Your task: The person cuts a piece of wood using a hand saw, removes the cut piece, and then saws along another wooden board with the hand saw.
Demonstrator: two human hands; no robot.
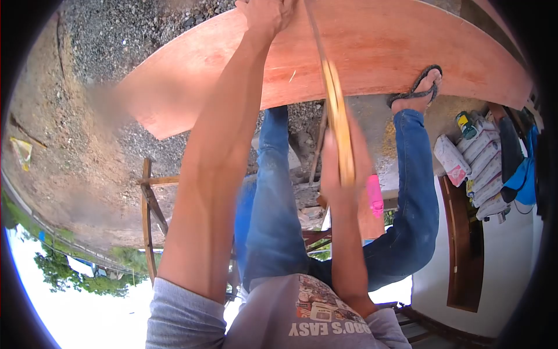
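Note:
A thin reddish plywood sheet (215,58) stretches across the upper view. My left hand (268,13) rests on it near the top edge, thumb stretched out, with part of the fingers cut off by the frame. Blurred by motion, my right hand (347,160) is wrapped around the yellowish wooden handle of a handsaw (334,93). The saw appears edge-on, its narrow dark blade running up over the plywood beside my left hand; its teeth cannot be made out. My foot in a black flip-flop (427,84) is on the sheet's near edge.
Gravel (116,35) and dirt lie at left, near a wooden frame (148,215). Stacked bags (482,163) with a green-yellow container (465,125) on them sit at right. A pink object (375,195) is by my right forearm. Yellowish dust (388,139) lies below the sheet.

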